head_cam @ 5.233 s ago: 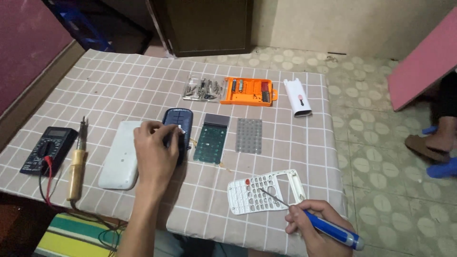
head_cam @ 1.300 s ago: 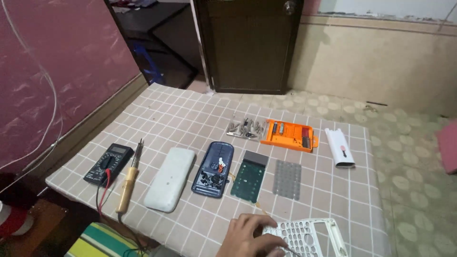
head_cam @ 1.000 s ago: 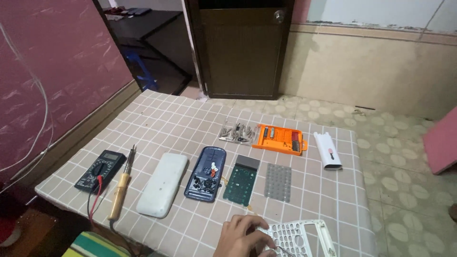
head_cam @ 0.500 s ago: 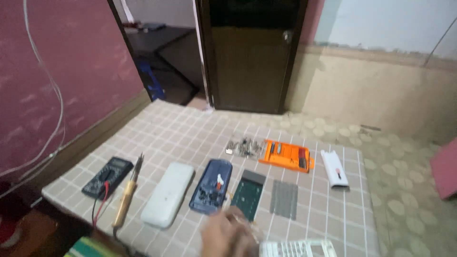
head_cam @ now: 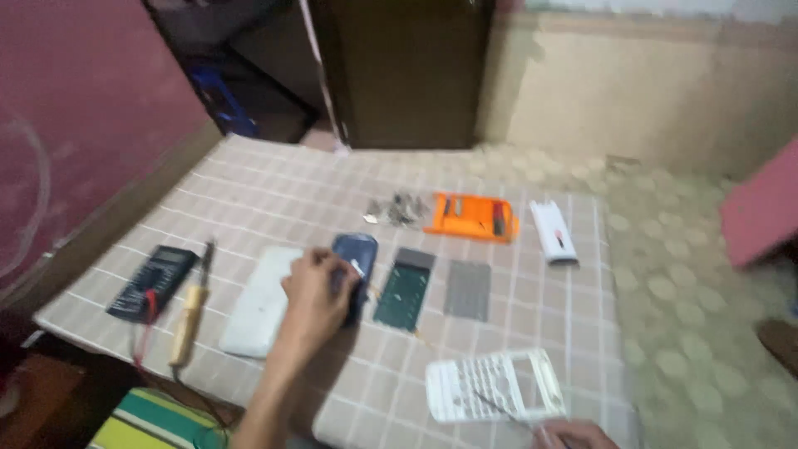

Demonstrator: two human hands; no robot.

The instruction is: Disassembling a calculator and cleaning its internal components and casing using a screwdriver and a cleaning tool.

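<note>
Checked cloth covers our table [head_cam: 532, 366], with a dark door and a patterned floor beyond it. We've got the left hand [head_cam: 314, 293] down on the blue case half [head_cam: 356, 264] in the middle of the row, fingers curled over its near end and pressed against it, though the blur keeps us from saying whether they truly pinch it. Just left of it lies the white cover [head_cam: 259, 309], touching the hand's edge; just right sits the green board [head_cam: 404, 289], then the grey keypad mat [head_cam: 469, 289]. Down at the bottom edge, our right hand [head_cam: 573, 434] barely shows, fingers closed round a thin tool whose shaft lies across the white key frame [head_cam: 497, 386] (most of that hand is out of view). Farther back: a heap of small metal parts [head_cam: 397, 209], an orange tool case [head_cam: 472, 218], a white oblong piece [head_cam: 554, 233]. Off to the left, a black meter [head_cam: 155, 271] and a wooden-handled iron [head_cam: 189, 311].

We judge the step in hand to be taking hold of the blue half. Next calls for a firm grip on its edges, lifting clear without dragging the board beside it.
</note>
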